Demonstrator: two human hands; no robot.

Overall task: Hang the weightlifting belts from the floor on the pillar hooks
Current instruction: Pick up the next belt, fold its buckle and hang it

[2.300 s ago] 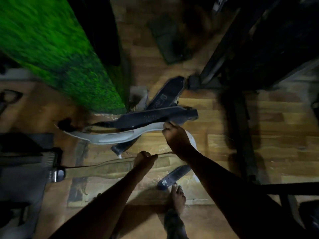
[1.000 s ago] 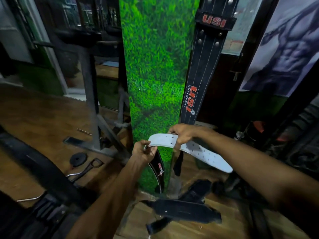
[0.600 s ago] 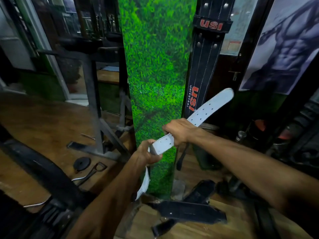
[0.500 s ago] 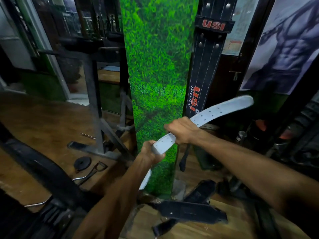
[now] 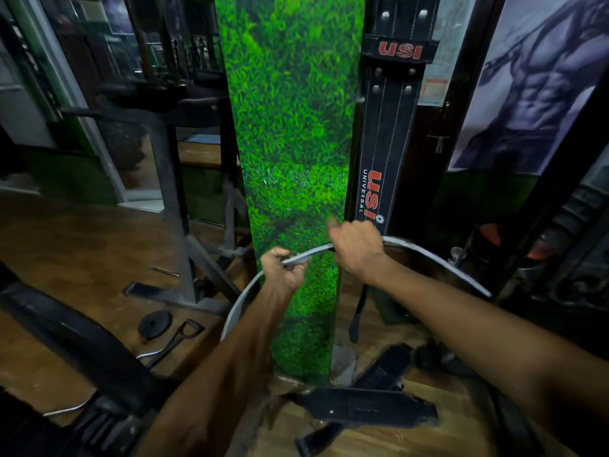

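Belts are showing in three places in the head view. One white belt (image 5: 438, 258) is being held edge-on in front of the green grass-patterned pillar (image 5: 290, 159), bowing in an arc between the two hands. The left hand (image 5: 285, 273) is gripping it with fingers curled round the strap near the pillar's lower left edge, and from there the belt is curving down behind the left forearm. The right hand (image 5: 356, 247) is clamping the strap a little higher, fingers wrapped over it, and the free end is sweeping out to the right and downward. A black USI belt (image 5: 385, 133) is hanging upright along the pillar's right side, its thin tail dangling below the right wrist; what it is hanging from is out of frame. Two more black belts (image 5: 365, 409) are lying crossed on the wooden floor (image 5: 82, 252) at the pillar's foot. A small weight plate (image 5: 154, 323) and a cable handle (image 5: 179, 338) are lying on the floor to the left.
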